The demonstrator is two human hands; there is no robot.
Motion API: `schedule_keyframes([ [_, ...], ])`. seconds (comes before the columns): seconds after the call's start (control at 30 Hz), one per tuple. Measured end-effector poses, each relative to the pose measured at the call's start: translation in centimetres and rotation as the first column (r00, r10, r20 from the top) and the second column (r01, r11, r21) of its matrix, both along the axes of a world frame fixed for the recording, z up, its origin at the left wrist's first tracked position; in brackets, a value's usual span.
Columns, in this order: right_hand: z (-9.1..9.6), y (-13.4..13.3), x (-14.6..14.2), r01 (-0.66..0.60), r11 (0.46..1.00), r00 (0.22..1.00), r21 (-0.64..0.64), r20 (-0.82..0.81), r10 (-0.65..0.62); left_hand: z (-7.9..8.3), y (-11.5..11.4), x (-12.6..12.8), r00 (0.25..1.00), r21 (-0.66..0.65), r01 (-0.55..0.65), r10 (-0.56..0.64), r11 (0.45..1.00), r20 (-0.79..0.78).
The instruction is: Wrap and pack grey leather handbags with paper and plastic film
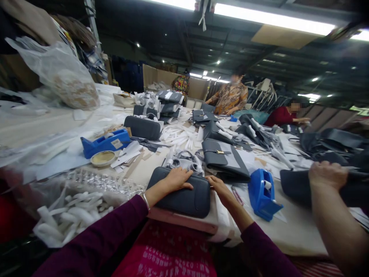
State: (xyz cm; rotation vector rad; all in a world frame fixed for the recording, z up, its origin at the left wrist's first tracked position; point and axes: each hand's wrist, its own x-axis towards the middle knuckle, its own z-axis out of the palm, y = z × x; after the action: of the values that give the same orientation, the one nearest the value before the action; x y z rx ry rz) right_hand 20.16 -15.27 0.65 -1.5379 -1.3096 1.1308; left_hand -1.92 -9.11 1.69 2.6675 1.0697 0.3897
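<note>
A dark blue-grey handbag point(187, 202) lies at the table's front edge, with wrapped straps and hardware behind it. My left hand point(176, 180) is laid across its upper edge, thumb on the near face and fingers toward the far side. At the bag's right corner, the fingers of my right hand point(216, 185) are pinched together; a small bright bit shows by them, perhaps a zipper pull. A flap bag point(220, 156) with a gold clasp sits just behind my right hand. Right of that hand stands a blue tape dispenser point(261, 194).
Another blue tape dispenser point(106, 142) and a tape roll point(103, 158) are at left. White foam pieces point(75, 215) fill a plastic bag at front left. More bags point(142, 127) and paper scraps cover the table. A co-worker's hand point(328, 175) grips dark material at right; other people work farther back.
</note>
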Motion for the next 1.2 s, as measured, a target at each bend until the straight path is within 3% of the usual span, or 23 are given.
schedule_keyframes([
  [0.2,-0.8,0.0,-0.2,-0.065,0.998,0.994,0.0,0.09,0.065,-0.5,0.5,0.0,1.0,0.019,0.025,-0.025,1.0,-0.015],
  [0.3,-0.2,0.1,-1.4,-0.051,0.992,0.929,0.115,0.37,0.005,-0.9,0.7,-0.2,0.998,0.021,0.063,-0.063,0.998,0.0],
  [0.4,1.2,0.2,-4.3,-0.185,0.897,0.839,0.402,0.54,-0.069,-1.6,0.9,-0.4,0.995,0.025,0.071,-0.073,0.997,0.072],
  [0.47,1.7,0.7,-6.5,-0.285,0.843,0.854,0.456,0.52,0.008,-2.1,1.0,-0.4,0.991,0.033,0.067,-0.071,0.997,0.11],
  [0.57,1.2,2.1,-8.6,-0.278,0.867,0.896,0.414,0.436,0.079,-2.0,0.7,-0.6,0.976,0.033,0.095,-0.099,0.995,0.194],
  [0.67,0.1,3.5,-9.1,-0.292,0.891,0.901,0.348,0.414,0.134,-1.0,-0.5,-1.6,0.95,0.065,0.114,-0.128,0.991,0.286],
  [0.73,-0.3,4.1,-8.9,-0.326,0.9,0.879,0.29,0.444,0.175,-0.3,-1.4,-3.0,0.939,0.12,0.052,-0.09,0.991,0.333],
  [0.8,-0.4,4.6,-8.8,-0.362,0.902,0.837,0.234,0.507,0.204,-0.1,-1.8,-5.2,0.899,0.12,-0.112,0.049,0.986,0.435],
  [0.87,-0.1,4.9,-8.9,-0.393,0.9,0.778,0.189,0.589,0.216,-0.4,-1.6,-7.5,0.768,-0.041,-0.322,0.286,0.946,0.574],
  [0.93,0.5,5.3,-9.2,-0.412,0.901,0.719,0.14,0.657,0.226,-1.0,-0.9,-9.5,0.602,-0.33,-0.389,0.509,0.86,0.616],
  [0.97,0.8,5.4,-9.4,-0.409,0.906,0.697,0.108,0.678,0.234,-1.4,-0.5,-10.2,0.551,-0.467,-0.348,0.58,0.813,0.599],
  [1.03,1.3,5.7,-9.8,-0.393,0.919,0.662,0.026,0.702,0.263,-1.7,0.0,-11.1,0.521,-0.654,-0.195,0.642,0.731,0.563],
  [1.13,1.8,5.9,-10.4,-0.366,0.929,0.612,-0.047,0.74,0.279,-1.1,0.4,-11.1,0.509,-0.75,-0.033,0.657,0.66,0.556],
  [1.2,1.7,6.0,-10.7,-0.359,0.932,0.589,-0.044,0.764,0.263,-0.5,0.5,-10.9,0.543,-0.782,0.023,0.649,0.623,0.533],
])
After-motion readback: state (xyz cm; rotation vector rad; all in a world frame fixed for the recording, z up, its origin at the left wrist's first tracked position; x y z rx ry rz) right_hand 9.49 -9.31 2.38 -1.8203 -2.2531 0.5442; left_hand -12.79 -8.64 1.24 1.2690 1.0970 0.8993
